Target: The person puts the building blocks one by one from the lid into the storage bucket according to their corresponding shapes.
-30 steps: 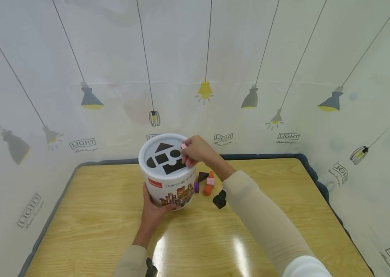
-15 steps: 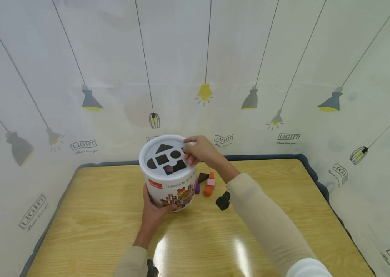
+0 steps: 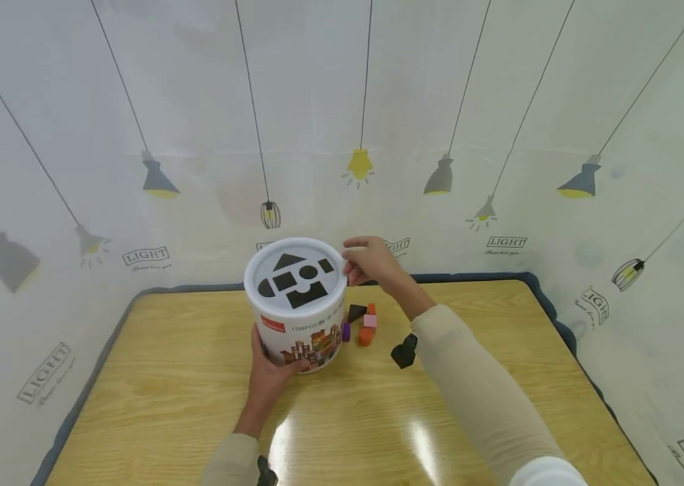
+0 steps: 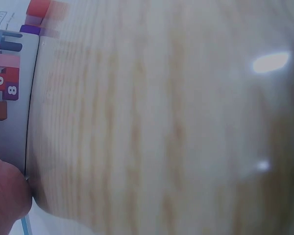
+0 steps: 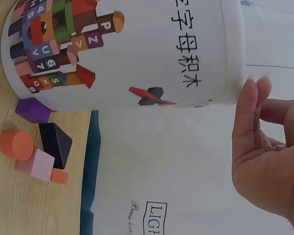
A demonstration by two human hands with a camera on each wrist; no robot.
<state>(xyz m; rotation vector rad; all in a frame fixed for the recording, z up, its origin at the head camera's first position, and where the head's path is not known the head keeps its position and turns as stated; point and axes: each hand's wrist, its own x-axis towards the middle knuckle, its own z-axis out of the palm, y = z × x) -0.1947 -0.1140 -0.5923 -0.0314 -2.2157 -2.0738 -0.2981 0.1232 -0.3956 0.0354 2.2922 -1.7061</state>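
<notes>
A white block bucket (image 3: pixel 275 324) stands on the table, its round lid (image 3: pixel 260 265) cut with several shaped holes. My left hand (image 3: pixel 268 378) grips the bucket low on its near left side, thumb across the front. In the left wrist view part of that thumb (image 4: pixel 7 196) shows against the printed wall. My right hand (image 3: pixel 374 260) is at the lid's right rim with loosely bent fingers and nothing between them. Beside the bucket lie a purple block (image 5: pixel 33 110), a black triangular block (image 5: pixel 55 145), a pink cube (image 5: pixel 35 164), an orange cylinder (image 5: pixel 15 144) and a small orange block (image 5: pixel 60 176).
The wooden table (image 3: pixel 166 378) has a dark edge at the back and sides. A pale curtain (image 3: pixel 318 81) printed with lamps rises behind it. A black wrist device (image 3: pixel 405 351) hangs by the right sleeve (image 3: pixel 481 391).
The pink block that my right hand pinched over the lid has gone through a hole into the bucket. My right hand has drawn back right to the rim; my left hand keeps its hold.
</notes>
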